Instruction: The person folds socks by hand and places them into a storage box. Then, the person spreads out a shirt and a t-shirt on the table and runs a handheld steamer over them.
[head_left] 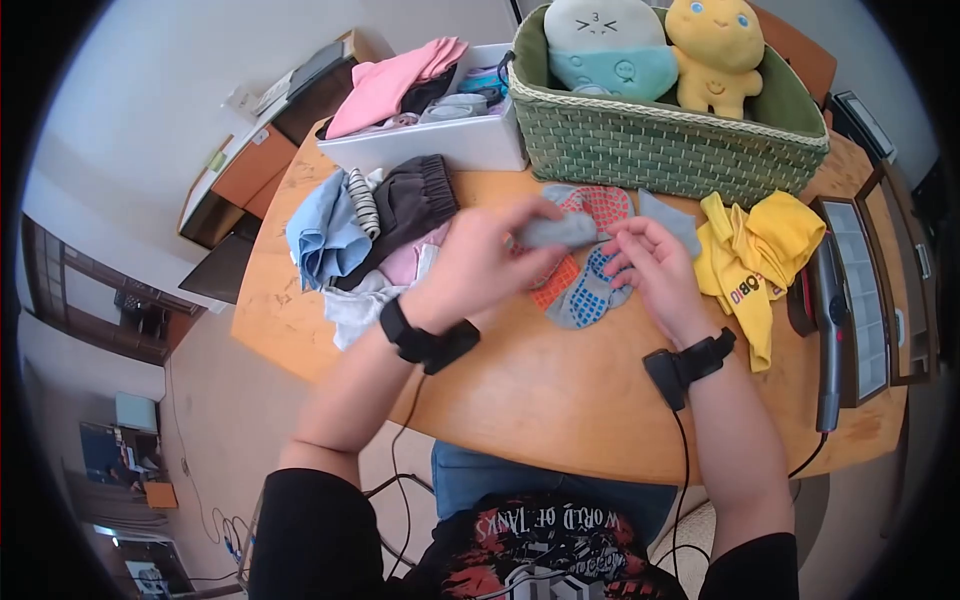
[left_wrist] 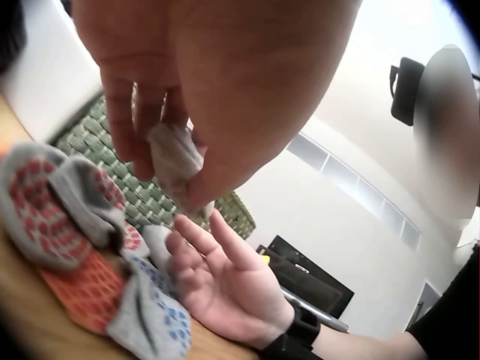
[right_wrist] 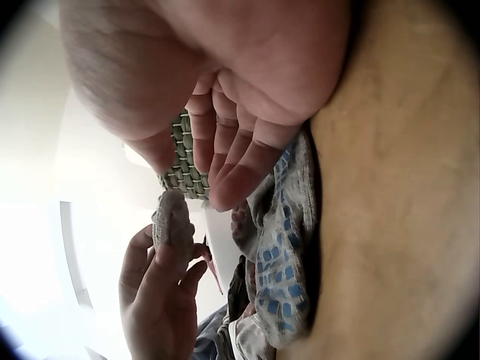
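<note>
L hand pinched a grey sock bundle btwn thumb & fingers, up off the table, closer to far edge than near edge. Bundle's long axis ran approx. L–R, free end toward R hand. L hand nearest, since it had the grip; R hand just beside, bundle to its L. Touching or not: hard to say, L hand blurred in head view.

R hand held nothing, fingers loosely extended, palm turned in twd bundle. Both forearms came in over near edge, slanting inward, wrists lower in frame than fingertips.

Below: red-dotted sock & blue-dotted sock on table; green basket at far edge.
</note>
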